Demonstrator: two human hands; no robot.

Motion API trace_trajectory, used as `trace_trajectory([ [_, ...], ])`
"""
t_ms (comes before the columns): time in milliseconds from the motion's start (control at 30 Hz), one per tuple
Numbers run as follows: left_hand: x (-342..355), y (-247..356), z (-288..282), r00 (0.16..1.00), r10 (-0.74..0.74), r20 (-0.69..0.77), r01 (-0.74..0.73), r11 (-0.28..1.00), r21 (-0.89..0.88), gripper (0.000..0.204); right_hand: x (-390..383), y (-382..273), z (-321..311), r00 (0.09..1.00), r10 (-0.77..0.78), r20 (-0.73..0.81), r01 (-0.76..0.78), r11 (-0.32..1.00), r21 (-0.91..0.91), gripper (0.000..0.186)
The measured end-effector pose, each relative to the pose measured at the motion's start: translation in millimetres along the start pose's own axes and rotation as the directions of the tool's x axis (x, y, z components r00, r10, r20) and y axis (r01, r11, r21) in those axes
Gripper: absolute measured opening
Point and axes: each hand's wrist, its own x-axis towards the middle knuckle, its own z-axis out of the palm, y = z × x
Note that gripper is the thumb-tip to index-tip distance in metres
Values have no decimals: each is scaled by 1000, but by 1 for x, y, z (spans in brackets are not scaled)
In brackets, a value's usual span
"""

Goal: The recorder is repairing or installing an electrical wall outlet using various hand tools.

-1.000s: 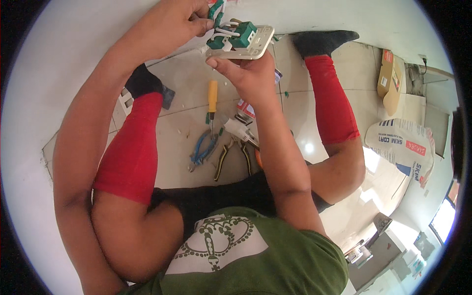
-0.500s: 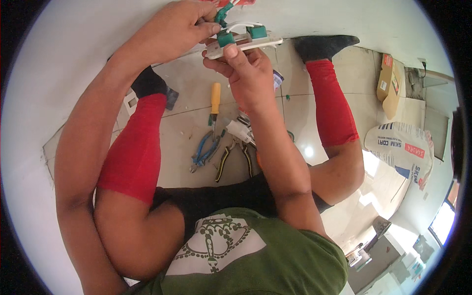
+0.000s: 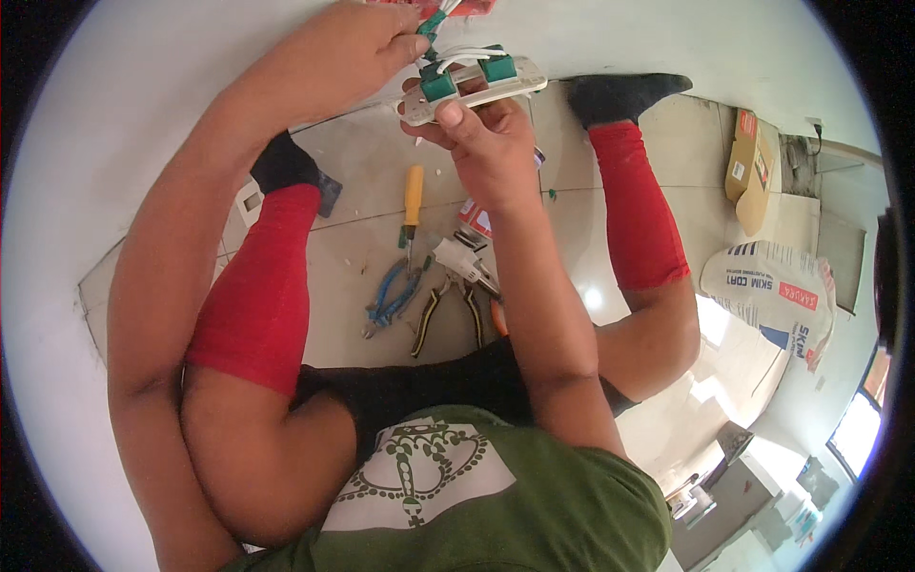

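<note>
My right hand (image 3: 491, 138) holds a white wall outlet plate (image 3: 519, 86) from below, thumb on its near edge and fingers under it. Two green socket modules (image 3: 498, 65) stand on the back of the plate, with white wires (image 3: 467, 51) looping from them. My left hand (image 3: 367, 52) is closed at the wires wrapped in green tape (image 3: 429, 40), beside the plate's left end. Its thumb points at the taped part; most of its fingertips are hidden. These wires run up to a red box (image 3: 467, 7) in the wall.
Between my legs on the tiles lie a yellow-handled screwdriver (image 3: 413, 195), blue-handled pliers (image 3: 389, 300), black-and-yellow pliers (image 3: 431, 319) and a can (image 3: 474, 217). A cardboard box (image 3: 751, 172) and a white printed sack (image 3: 762, 281) are at the right. The wall rises close ahead.
The outlet plate has tilted in my right hand, showing more of its back and the green modules. My left hand stays by the taped wires, shifted slightly.
</note>
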Motion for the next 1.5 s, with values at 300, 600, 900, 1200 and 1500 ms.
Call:
trace_trajectory([
  [300, -7, 5, 21, 987, -53, -152, 50, 998, -28, 29, -6, 4, 21, 988, -41, -149, 29, 996, -85, 49],
  [600, -11, -2, 17, 987, -40, -153, 39, 999, -10, 28, -2, -14, 39, 983, 58, -175, -78, 991, -111, 50],
  [900, -19, 4, 12, 976, -197, -97, 162, 943, -291, 28, -3, 4, 14, 999, 6, 54, -10, 997, 77, 56],
  [1200, -14, 7, 18, 983, -141, -121, 110, 968, -227, 29, -3, 11, -8, 994, 52, 92, -64, 988, 138, 63],
  [1500, -15, 10, 18, 978, -167, -124, 141, 970, -197, 28, -1, 14, -6, 998, 30, 63, -34, 997, 76, 64],
])
